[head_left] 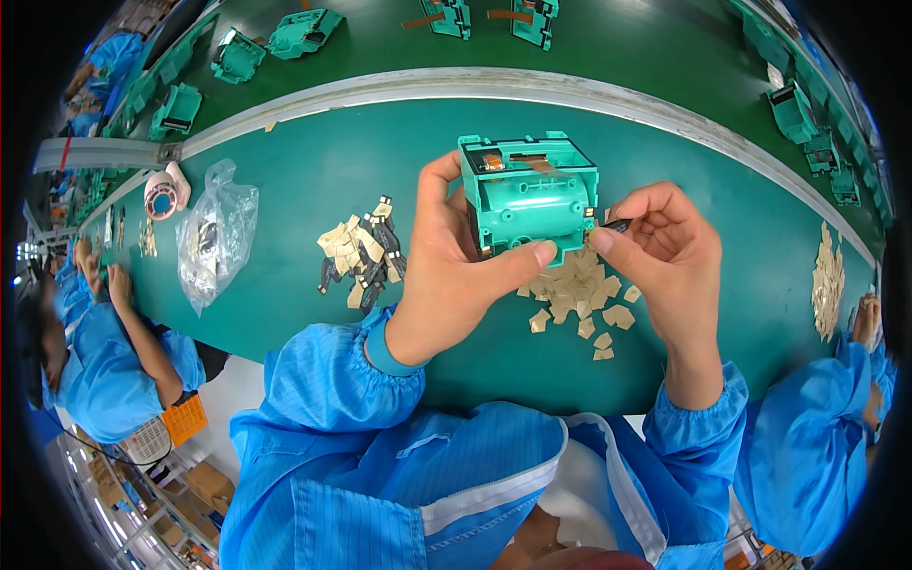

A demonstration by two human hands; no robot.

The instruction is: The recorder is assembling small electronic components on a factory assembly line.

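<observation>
Raised over the table is a green plastic housing [534,211] with a rounded hollow, a dark-edged top and a brown flat ribbon cable. My left hand [446,261] grips it from the left, thumb along the lower front edge and fingers behind. At its right side, my right hand [673,256] pinches a small black part [618,225] between thumb and finger, close to the housing's lower right corner. The fingertips hide much of that part, and I cannot tell whether it touches the housing. Below the housing lies a heap of small beige pieces [578,290].
Left of my hands is a mixed pile of black parts and beige strips [365,249]. Farther left lie a clear plastic bag [218,237] and a white-and-pink round device [162,197]. Beyond a metal rail [475,84], several green housings [304,33] stand. People in blue work on both sides.
</observation>
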